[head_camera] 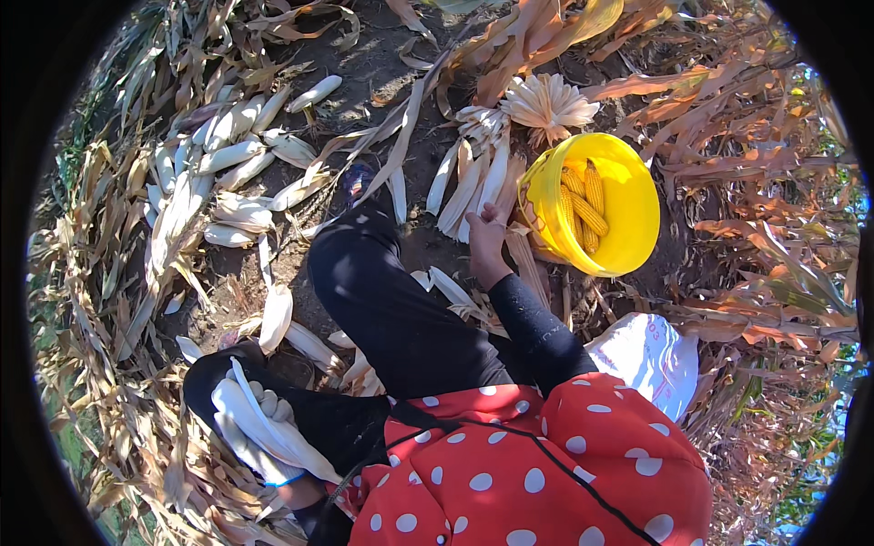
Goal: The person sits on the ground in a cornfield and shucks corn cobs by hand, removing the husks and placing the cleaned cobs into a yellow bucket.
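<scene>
My left hand (254, 437), in a pale knitted glove with a blue cuff edge, holds an ear of corn in its white husk (273, 426) above my left knee. My right hand (488, 246) is bare, with its fingers loosely bent and apart, beside a yellow plastic bucket (645, 205) and over the lower ends of pale husks (478, 177). No ear shows in that hand. The bucket leans towards me and holds several bare yellow ears of corn (588, 211). To the upper left, several ears still in husk (232, 157) lie in a loose pile on the soil.
A fanned-out empty husk (550, 106) lies beyond the bucket. A white woven sack (649, 362) with printing rests at my right side. Dry corn stalks and leaves (765, 232) crowd the right, and more dry leaves (109, 300) cover the left. Husks lie around my bent legs.
</scene>
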The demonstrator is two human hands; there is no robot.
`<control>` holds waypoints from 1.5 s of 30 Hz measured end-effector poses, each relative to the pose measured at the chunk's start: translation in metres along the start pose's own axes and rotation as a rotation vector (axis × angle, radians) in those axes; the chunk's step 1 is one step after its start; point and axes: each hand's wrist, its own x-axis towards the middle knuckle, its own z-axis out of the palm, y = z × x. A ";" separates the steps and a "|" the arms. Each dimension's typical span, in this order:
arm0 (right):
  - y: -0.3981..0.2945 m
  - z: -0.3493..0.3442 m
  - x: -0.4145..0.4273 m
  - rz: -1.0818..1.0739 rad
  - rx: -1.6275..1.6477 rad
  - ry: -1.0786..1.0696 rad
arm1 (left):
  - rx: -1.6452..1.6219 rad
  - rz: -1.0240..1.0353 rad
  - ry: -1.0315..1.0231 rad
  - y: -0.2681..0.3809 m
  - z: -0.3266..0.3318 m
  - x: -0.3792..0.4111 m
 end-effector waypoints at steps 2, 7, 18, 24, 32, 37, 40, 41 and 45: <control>-0.056 -0.006 -0.042 -0.213 0.108 -0.183 | -0.146 -0.034 -0.010 0.000 -0.006 0.004; -0.157 -0.004 -0.173 -0.970 0.032 -0.729 | -0.126 -0.056 0.108 -0.015 0.015 0.013; -0.139 0.014 -0.310 0.102 0.070 -1.469 | -0.005 0.208 0.087 -0.006 -0.007 -0.019; -0.111 0.032 -0.306 -0.581 -0.064 -1.224 | 0.260 0.204 0.082 -0.016 -0.012 -0.020; -0.076 0.077 -0.263 0.110 0.347 -0.905 | 0.190 0.363 -0.022 0.008 -0.004 -0.031; -0.033 0.086 -0.205 0.171 0.088 -0.634 | 0.053 0.663 -0.170 0.072 -0.034 -0.036; -0.004 0.086 -0.189 -0.161 -0.420 -0.937 | -0.060 0.692 -0.189 0.089 -0.038 -0.037; 0.001 0.082 -0.194 -0.532 -0.598 -0.988 | -0.058 0.691 -0.180 0.091 -0.038 -0.037; -0.054 0.074 -0.264 -0.744 -0.447 -1.263 | -0.031 0.688 -0.255 0.076 -0.037 -0.023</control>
